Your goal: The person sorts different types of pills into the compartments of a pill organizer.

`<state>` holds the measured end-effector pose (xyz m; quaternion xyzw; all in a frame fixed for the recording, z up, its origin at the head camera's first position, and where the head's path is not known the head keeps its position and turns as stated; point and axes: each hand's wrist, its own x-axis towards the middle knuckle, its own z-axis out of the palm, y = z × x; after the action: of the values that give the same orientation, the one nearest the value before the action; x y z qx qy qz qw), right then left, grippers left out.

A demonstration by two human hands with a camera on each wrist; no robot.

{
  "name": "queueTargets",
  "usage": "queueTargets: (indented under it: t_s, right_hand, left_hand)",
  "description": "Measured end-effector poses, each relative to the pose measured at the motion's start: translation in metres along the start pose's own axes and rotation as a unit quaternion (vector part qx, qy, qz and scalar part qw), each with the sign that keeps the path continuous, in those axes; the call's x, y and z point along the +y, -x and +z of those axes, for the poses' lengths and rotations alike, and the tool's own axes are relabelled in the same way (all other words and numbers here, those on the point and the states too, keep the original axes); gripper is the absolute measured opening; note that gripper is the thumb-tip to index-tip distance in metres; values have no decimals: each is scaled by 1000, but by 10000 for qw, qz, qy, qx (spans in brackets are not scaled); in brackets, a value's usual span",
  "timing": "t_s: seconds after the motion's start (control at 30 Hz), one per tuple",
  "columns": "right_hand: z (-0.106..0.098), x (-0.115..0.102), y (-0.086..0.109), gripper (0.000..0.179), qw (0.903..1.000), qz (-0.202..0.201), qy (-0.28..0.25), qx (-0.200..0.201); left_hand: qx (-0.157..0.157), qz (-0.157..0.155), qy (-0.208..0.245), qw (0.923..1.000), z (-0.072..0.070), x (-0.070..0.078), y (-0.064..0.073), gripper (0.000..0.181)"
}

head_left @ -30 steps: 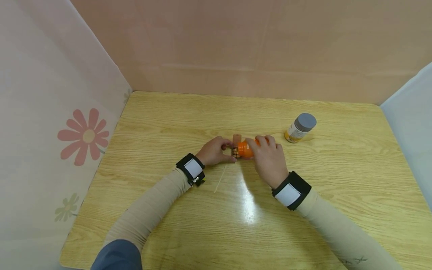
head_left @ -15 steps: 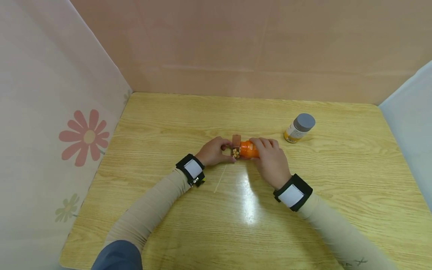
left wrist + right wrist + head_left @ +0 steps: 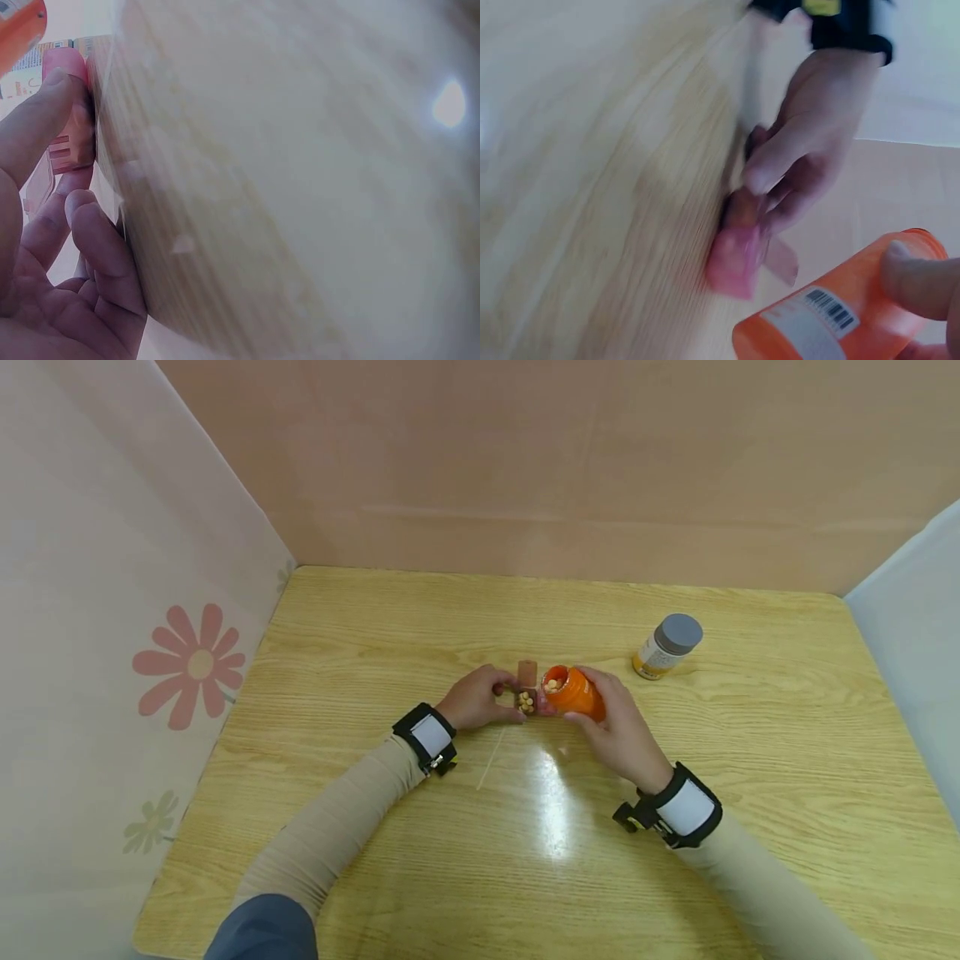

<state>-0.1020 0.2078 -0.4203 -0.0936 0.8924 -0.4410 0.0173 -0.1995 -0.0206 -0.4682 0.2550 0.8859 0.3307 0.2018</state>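
My left hand pinches a small pill box between thumb and fingers at its left end. Round tan tablets lie in the box's brown compartment, whose flap lid stands open at the back. The pill box rests on the table in the left wrist view, and its pink end shows in the right wrist view. Just right of it, my right hand grips an orange pill bottle with a barcode label. The bottle is uncapped and tilted, mouth facing up-left, with tan tablets inside.
A white and yellow jar with a grey lid stands upright behind and right of the right hand. The wooden table meets a plain pinkish backdrop at its far edge. A flower-printed sheet hangs on the left.
My right hand has drawn the orange bottle back to the right and turned its mouth upward from over the compartment. The tablets in the box are now uncovered. My left hand stays put.
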Motion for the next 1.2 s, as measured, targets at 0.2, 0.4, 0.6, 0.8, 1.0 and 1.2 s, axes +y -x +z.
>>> queueTargets:
  t_s: [0.2,0.4,0.6,0.8,1.0,1.2]
  right_hand:
    - [-1,0,7,59,9880,82,-1510,-316]
    - [3,1,13,58,9774,-46,-2089,-319]
    - [7,4,19,58,9751,-288,-2184,-264]
    - [14,7,27,61,9726,-317,-2238,-544]
    - [27,7,38,64,9704,-446,-2202,-885]
    - [35,9,45,67,9705,-313,-2141,-1066]
  left_hand:
    - [39,36,-69,10000,1,-1,-2,50]
    - [23,-11,-128,9999,3,-2,-3,49]
    - [36,7,-127,9999,3,-1,-3,49]
    - [23,-57,-98,9999,1,1,0,49]
    - [45,-14,-141,9999,0,3,1,50]
    - [56,-53,-134,9999,1,2,1,52]
